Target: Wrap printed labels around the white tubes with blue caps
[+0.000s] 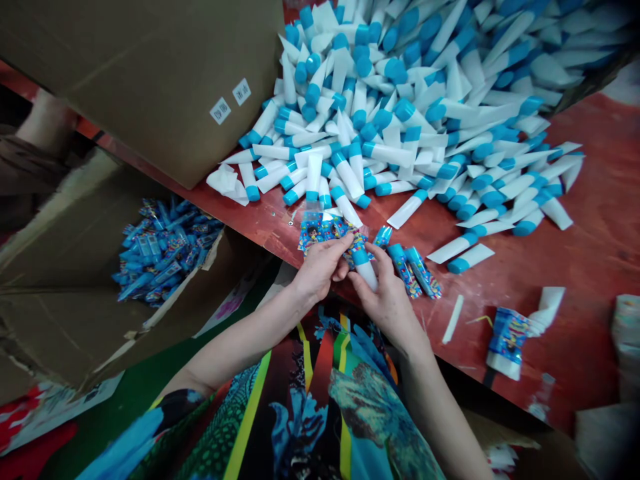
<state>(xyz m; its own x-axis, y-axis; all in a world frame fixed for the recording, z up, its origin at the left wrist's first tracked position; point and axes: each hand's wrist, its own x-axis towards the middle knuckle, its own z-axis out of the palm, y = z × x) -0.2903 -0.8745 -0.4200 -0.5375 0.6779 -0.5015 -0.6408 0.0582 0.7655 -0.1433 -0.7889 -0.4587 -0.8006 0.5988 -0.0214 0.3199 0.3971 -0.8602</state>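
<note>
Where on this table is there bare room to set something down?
The widest free patch of red tabletop lies right, between the white blue-capped tubes and a loose wrapped tube. A narrow red strip runs along the edge of the brown cardboard carton. Crowded: those tubes, and around the left hand and right hand holding a printed wrapper.

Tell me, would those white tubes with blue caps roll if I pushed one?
Probably a little: the white squeeze tube is round at its blue cap, but its flat end should slow it. Its thin-looking walls suggest it is light and easily dented.
</note>
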